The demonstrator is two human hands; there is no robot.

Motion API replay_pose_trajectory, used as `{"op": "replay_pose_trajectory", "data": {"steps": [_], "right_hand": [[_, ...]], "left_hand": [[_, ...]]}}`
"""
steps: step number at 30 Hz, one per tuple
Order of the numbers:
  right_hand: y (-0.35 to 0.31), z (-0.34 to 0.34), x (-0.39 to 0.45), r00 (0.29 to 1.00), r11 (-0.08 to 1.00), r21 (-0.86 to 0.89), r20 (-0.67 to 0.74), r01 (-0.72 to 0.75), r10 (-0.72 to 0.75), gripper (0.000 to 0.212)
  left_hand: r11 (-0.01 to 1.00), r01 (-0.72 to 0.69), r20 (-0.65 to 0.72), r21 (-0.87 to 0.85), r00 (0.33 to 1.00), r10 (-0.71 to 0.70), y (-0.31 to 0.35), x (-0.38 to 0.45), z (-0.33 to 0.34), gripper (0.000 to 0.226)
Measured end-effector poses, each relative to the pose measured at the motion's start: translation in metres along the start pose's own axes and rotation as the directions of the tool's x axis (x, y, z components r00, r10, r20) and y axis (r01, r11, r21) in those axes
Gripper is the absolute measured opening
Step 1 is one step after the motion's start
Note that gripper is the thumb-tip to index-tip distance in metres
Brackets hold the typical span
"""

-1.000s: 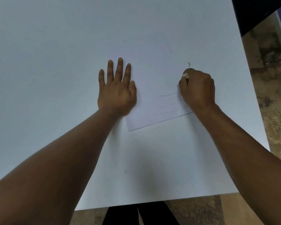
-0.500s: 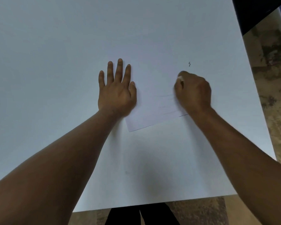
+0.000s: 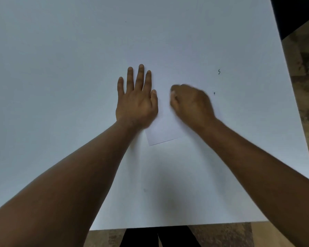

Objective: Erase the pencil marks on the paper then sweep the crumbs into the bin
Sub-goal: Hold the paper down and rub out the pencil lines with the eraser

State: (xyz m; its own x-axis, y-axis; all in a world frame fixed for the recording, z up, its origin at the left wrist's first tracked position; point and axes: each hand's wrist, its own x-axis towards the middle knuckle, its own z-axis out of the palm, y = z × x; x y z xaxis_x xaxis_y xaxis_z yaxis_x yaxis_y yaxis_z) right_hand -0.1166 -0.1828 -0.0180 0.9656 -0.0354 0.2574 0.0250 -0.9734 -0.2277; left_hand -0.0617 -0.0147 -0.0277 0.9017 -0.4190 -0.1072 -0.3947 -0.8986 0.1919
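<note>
Your left hand (image 3: 136, 102) flat, fingers straight, pressing the white rectangular paper sheet (image 3: 163, 129) on the white table (image 3: 61, 68), your right hand (image 3: 190, 102) blurred, fingers curled around a small white eraser (image 3: 172, 93).

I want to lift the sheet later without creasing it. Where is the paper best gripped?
Probably at the paper's free near corner, coming from the near side: it lies flat, that corner is bare, the left hand presses its left edge and the right hand covers the rest.

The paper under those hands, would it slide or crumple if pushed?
The paper looks thin and lies flat on the smooth table, so it would probably slide. That is likely why the left hand presses its edge. Unheld, rubbing by the right hand might buckle it.
</note>
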Motion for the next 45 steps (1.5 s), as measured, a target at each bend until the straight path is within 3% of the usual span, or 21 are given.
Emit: {"op": "replay_pose_trajectory", "data": {"steps": [3, 6, 11, 15, 19, 22, 26, 30, 35, 38, 41, 45], "right_hand": [[0.039, -0.013, 0.007, 0.98, 0.974, -0.108, -0.047, -0.198, 0.194, 0.013], [0.055, -0.02, 0.012, 0.948, 0.946, -0.063, -0.007, -0.318, 0.318, 0.019], [-0.008, -0.016, -0.007, 0.978, 0.967, 0.155, -0.022, -0.204, 0.209, 0.032], [-0.049, -0.004, -0.025, 0.991, 0.984, 0.115, 0.031, -0.136, 0.133, 0.025], [0.003, -0.009, -0.028, 0.988, 0.989, -0.027, -0.066, -0.144, 0.142, 0.023], [0.052, -0.025, -0.031, 0.961, 0.958, -0.103, -0.098, -0.269, 0.259, 0.018], [0.066, -0.033, -0.025, 0.94, 0.941, 0.002, -0.055, -0.337, 0.337, 0.02], [0.008, -0.022, -0.026, 0.968, 0.963, 0.131, -0.057, -0.234, 0.243, 0.022], [-0.044, -0.004, -0.029, 0.996, 0.995, 0.05, 0.029, -0.085, 0.084, 0.021], [-0.01, -0.011, -0.033, 0.99, 0.986, -0.097, -0.058, -0.134, 0.129, 0.01], [0.034, -0.03, -0.041, 0.961, 0.942, -0.193, -0.072, -0.275, 0.266, 0.011], [0.055, -0.038, -0.038, 0.921, 0.918, -0.09, -0.078, -0.387, 0.381, 0.019]], "left_hand": [[1.0, 0.004, 0.007, -0.006, 1.0, -0.004, 0.001, -0.002, 0.001, 0.063], [1.0, 0.004, 0.007, -0.011, 1.0, -0.004, 0.0, -0.001, 0.0, 0.063], [1.0, 0.0, -0.013, -0.014, 1.0, 0.0, 0.0, 0.0, 0.001, 0.064], [1.0, -0.018, -0.012, 0.001, 1.0, 0.018, -0.002, -0.002, 0.002, 0.063], [1.0, -0.02, -0.017, -0.007, 1.0, 0.02, -0.002, -0.001, 0.002, 0.062], [1.0, -0.017, -0.013, -0.015, 1.0, 0.016, 0.0, -0.002, 0.001, 0.062], [1.0, -0.014, -0.01, -0.013, 1.0, 0.014, -0.001, -0.002, 0.001, 0.062], [1.0, -0.011, -0.02, -0.008, 1.0, 0.011, 0.0, -0.001, 0.001, 0.062], [1.0, -0.011, -0.016, 0.004, 1.0, 0.011, -0.001, -0.001, 0.002, 0.063], [1.0, -0.012, -0.026, -0.012, 1.0, 0.011, -0.001, -0.001, 0.002, 0.061], [1.0, -0.011, -0.026, -0.019, 1.0, 0.011, 0.0, -0.002, 0.001, 0.061], [1.0, -0.012, -0.023, -0.016, 1.0, 0.012, 0.0, -0.002, 0.002, 0.062]]}}
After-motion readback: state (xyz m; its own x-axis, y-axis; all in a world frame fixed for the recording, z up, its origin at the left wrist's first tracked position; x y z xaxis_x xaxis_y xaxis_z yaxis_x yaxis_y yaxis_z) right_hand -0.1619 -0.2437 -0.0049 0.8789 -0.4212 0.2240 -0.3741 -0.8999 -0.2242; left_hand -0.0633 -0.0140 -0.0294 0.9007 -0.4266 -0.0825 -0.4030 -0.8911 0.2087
